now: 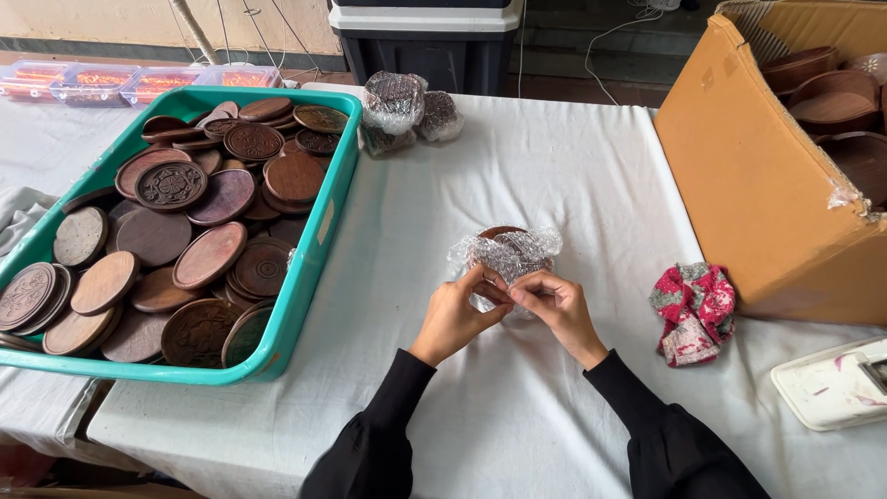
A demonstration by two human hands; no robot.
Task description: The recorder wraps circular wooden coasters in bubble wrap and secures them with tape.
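Centre frame: my left hand (455, 314) and right hand (552, 305) pinch bubble wrap (506, 254) around wooden disc (500, 233), probably to cushion it; green tray (309, 249) of discs at left, cardboard box (739, 185) right.

Head camera looks steeply down, close over white table (554, 185) (probably seated).

Desk (554, 185) under white cloth. Upper left: green tray (319, 236) of round wooden discs. Top centre: bubble-wrapped bundles (407, 106). Right: open cardboard box (748, 185), red patterned cloth (693, 310) beside it. Lower right: white device (832, 383). Centre: partly wrapped disc (504, 251)
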